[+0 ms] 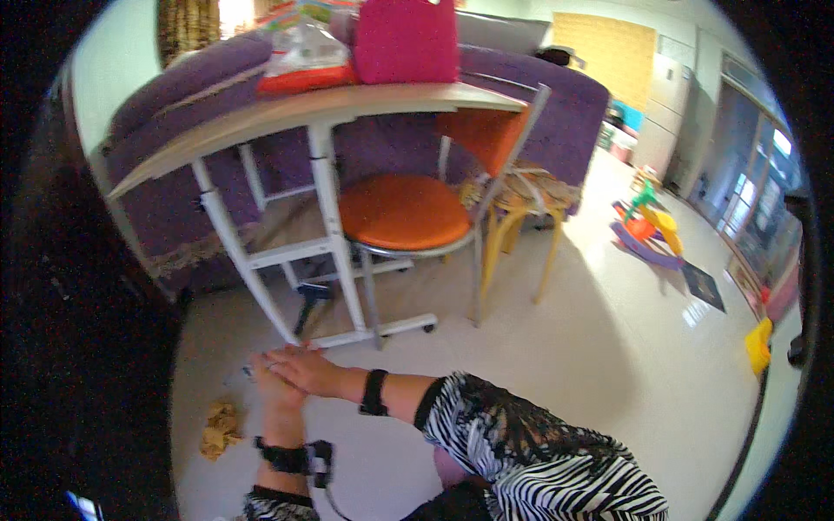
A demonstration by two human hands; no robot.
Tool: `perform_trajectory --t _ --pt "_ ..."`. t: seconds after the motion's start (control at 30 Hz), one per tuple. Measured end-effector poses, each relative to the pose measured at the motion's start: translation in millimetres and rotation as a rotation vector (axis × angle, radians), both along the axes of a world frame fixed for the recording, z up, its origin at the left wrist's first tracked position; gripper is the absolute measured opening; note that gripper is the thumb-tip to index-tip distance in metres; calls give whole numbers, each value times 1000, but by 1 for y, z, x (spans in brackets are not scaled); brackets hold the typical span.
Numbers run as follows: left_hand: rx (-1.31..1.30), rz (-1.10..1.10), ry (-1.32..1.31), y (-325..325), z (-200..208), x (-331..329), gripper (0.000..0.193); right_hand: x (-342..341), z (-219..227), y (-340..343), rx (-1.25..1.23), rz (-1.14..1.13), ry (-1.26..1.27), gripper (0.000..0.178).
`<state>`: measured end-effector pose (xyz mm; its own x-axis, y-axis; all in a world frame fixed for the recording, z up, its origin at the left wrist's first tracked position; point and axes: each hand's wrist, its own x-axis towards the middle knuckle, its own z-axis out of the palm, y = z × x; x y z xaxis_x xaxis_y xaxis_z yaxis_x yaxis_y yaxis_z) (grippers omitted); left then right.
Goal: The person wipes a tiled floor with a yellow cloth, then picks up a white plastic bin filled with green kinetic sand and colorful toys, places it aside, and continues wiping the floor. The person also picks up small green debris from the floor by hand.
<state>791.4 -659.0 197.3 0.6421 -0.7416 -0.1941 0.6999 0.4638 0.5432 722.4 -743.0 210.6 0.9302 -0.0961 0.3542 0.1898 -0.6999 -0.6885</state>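
Right hand (308,371) over left hand (271,369), touching, low above the floor (539,373) by the foot of a white-framed table (217,130) on casters. Seen mostly from the back and blurred at the fingertips; cannot tell whether spread, pressed shut or pinching anything beneath. Just left of the left hand, a small pale object (239,376), too blurred to name or to tell as touching the fingers or merely beside them. Lower down, left of the left forearm and apart from both hands, a crumpled yellow-brown cloth (221,430), perhaps paper, loose on the floor. Beyond the hands, under the table, a dark tool (313,300), possibly a brush, out of grasp; to the right, an orange-seated chair (404,211) close to the table legs. As for progress, by judgement only: probably partway through something down at floor level, with both hands occupied together and nothing visibly lifted. Done so far: nothing to confirm, beyond the table upright and the chair standing close by. Left, apparently: cloth and pale object, both not yet put away. Too little on show for any firmer measure.
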Motion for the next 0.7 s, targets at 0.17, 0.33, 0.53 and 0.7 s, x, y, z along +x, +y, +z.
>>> perform_trajectory --t 0.17,0.33,0.53,0.7 --pt "-152 427 -145 50 60 60 62 -37 -13 3 -214 83 -22 34" --pt "-121 589 -173 103 61 105 55 -78 24 9 -154 129 197 27" --pt "-598 183 -149 168 -15 203 50 -109 33 19 -55 330 336 30" --pt "-506 335 57 187 -13 200 43 -110 19 19 14 335 198 25"
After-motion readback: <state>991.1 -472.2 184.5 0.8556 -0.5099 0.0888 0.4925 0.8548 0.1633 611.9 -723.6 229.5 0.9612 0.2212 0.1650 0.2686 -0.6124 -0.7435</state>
